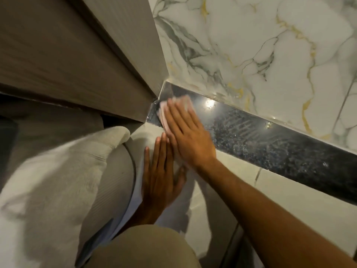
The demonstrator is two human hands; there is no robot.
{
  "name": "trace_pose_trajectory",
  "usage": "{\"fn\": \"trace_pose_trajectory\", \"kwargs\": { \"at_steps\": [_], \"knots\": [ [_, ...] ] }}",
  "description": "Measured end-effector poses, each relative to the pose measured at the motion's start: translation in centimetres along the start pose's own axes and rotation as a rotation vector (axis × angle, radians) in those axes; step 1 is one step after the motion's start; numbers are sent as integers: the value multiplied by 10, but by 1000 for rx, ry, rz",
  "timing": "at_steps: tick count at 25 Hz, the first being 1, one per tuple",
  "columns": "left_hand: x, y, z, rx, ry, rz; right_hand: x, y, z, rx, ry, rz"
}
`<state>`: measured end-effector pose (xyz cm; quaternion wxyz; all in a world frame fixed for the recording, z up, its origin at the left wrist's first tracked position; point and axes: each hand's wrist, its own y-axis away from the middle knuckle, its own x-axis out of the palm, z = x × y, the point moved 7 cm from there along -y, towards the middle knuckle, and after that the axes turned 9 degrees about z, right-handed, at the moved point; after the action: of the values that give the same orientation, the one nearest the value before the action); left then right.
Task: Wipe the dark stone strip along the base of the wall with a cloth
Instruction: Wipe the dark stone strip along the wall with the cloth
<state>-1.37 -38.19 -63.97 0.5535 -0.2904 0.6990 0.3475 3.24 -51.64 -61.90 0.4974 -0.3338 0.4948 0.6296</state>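
Head view, looking down into a corner. Dark speckled stone strip running from the corner near centre down to the right edge, between the white marble wall with grey and gold veins above and the pale floor tiles below. Light glints on the strip's polished face, with streaky marks across its middle stretch.

Right hand laid flat on the corner end of the strip, fingers extended and close together, pressing a pale cloth against the stone. Cloth blurred, showing only past the fingertips and along the hand's left side; most of it hidden under the palm. Right forearm reaching in from the lower right corner, covering part of the floor.

Left hand just beside and below the right, palm down with fingers straight and slightly apart, resting on a white surface; holding nothing visible.

Grey ribbed panel filling the upper left, its edge meeting the strip at the corner and closing off that end. Thick white towel bulging at lower left, crowding the left hand's side. Beige clothed knee at the bottom centre.
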Motion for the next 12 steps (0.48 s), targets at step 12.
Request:
{"fn": "trace_pose_trajectory", "kwargs": {
  "at_steps": [12],
  "knots": [
    [-2, 4, 3, -65, -10, 30, 2, -7, -2, -103, 92, 18]
  ]
}}
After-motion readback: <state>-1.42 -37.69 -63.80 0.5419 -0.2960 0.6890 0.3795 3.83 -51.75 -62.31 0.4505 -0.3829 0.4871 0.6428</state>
